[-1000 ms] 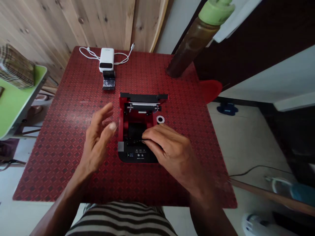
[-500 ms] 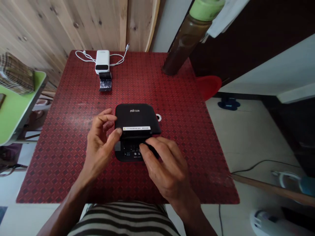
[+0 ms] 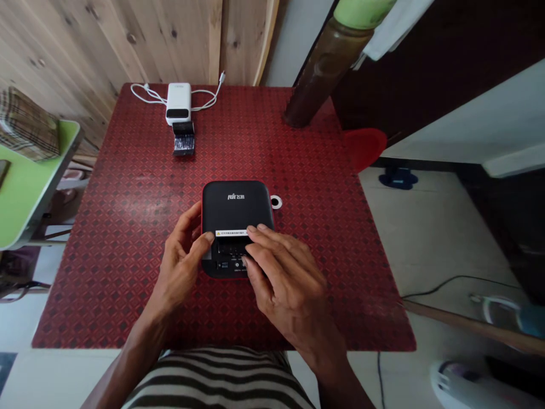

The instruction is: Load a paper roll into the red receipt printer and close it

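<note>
A black square device (image 3: 236,210) with a red edge, white lettering and a white warning label lies flat on the table, a dark recess and small buttons along its near side. It looks like a small digital scale, though I cannot be sure. My left hand (image 3: 183,258) grips its left edge, thumb on top and fingers around the side. My right hand (image 3: 289,272) is bent over the near right part. Its fingertips touch the label's right end and the recess, and hide that corner. Whether they pinch a part is hidden.
On the red patterned table (image 3: 140,187) sit a white power bank (image 3: 179,102) with a cable, a black folded packet (image 3: 184,139), a white ring (image 3: 276,202) and a tall brown bottle (image 3: 327,68) with a green cap. A red stool (image 3: 366,149) stands at the right.
The black top piece, skewed and shifted right before, now sits square over the body. My right fingertips have moved up onto the label's end. My left fingers have closed around the left side.
</note>
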Demonstrator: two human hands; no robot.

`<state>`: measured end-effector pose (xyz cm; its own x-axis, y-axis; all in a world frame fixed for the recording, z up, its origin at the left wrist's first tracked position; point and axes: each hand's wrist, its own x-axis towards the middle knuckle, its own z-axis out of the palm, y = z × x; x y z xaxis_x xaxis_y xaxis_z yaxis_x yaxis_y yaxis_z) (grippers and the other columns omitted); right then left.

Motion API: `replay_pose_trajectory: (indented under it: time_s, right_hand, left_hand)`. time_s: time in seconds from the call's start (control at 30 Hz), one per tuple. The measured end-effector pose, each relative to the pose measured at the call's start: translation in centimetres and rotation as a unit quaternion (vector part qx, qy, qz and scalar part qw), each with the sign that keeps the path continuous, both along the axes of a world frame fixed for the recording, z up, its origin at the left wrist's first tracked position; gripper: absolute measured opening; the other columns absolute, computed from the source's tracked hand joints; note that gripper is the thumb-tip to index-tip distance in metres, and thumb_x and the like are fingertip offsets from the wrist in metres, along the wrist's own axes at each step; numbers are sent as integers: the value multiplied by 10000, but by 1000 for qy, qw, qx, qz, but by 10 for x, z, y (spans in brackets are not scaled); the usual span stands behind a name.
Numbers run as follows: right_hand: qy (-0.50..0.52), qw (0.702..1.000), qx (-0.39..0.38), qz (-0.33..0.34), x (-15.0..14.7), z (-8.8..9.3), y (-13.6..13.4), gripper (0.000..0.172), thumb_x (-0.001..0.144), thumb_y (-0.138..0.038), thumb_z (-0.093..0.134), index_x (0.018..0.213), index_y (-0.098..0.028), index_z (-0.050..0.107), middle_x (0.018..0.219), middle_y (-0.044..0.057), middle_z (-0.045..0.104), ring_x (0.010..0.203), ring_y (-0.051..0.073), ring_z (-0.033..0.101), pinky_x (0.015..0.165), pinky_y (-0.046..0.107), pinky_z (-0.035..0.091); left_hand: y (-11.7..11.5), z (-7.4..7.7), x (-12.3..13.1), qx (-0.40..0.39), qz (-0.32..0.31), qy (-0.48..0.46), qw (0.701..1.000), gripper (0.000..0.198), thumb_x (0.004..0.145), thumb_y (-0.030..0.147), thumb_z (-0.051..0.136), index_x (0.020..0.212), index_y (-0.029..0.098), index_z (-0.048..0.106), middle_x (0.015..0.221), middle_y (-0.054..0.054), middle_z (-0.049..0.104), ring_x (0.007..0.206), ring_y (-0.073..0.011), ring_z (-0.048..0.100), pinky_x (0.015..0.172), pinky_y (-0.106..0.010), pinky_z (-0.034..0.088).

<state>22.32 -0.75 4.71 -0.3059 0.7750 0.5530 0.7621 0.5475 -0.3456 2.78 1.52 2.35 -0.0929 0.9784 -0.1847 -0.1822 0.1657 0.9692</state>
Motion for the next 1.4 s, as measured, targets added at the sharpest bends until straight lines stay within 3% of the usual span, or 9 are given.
replay_pose_trajectory:
  time_s: [0.2,0.33,0.47,0.57,0.67,1.0,1.4]
  right_hand:
    - [56,998,-8,4,6,-6,-6,220,1107,-123,701,1325,-147,711,1348,156,862,1339,266,802,1149,451,662]
    - [125,990,9,-69,17,-16,-19,364,1076,-145,748,1433,-184,692,1318,139,849,1294,258,801,1102,442,686]
    - [166,976,-63,-123,21,-38,-35,451,1114,-352,716,1541,-226,637,1361,148,819,1226,286,821,1014,474,725]
    - [164,972,-109,-128,17,-53,-43,558,1129,-503,662,1606,-224,579,1373,172,807,1207,316,832,970,498,739]
    - [167,971,-118,-127,13,-62,-46,615,1125,-548,655,1638,-225,545,1402,184,795,1238,334,822,989,518,733]
    - [169,970,-118,-127,13,-62,-43,612,1118,-561,675,1615,-223,561,1374,180,802,1206,327,822,967,493,715]
    - [200,962,-129,-132,9,-65,-44,606,1098,-550,704,1602,-235,585,1366,174,810,1179,320,830,941,491,723]
  left_hand:
    - [-8,-3,-5,-12,7,21,1000,614,981,495,883,1538,293,723,1596,-86,748,1441,-335,736,1210,-497,612]
    - [-22,-3,-14,-12,-21,19,1000,581,1024,478,838,1572,327,719,1606,-80,739,1484,-358,705,1211,-525,614]
    - [-26,-2,-18,-11,-27,23,999,576,1000,426,869,1554,341,734,1581,-72,754,1444,-350,729,1168,-497,638]
    - [-24,-3,-16,-11,-21,28,999,540,998,400,871,1523,351,755,1589,-62,748,1451,-346,721,1117,-457,655]
    - [-23,-4,-15,-10,-22,17,1000,513,1009,373,854,1513,360,761,1573,-55,756,1443,-337,722,1110,-446,646]
    - [-23,4,-6,-42,5,-15,999,500,981,330,837,1477,338,775,1547,-38,765,1426,-296,709,1171,-419,572]
    - [-21,4,-2,-38,7,-2,999,503,978,317,809,1478,299,747,1545,-80,768,1399,-322,742,1133,-468,630]
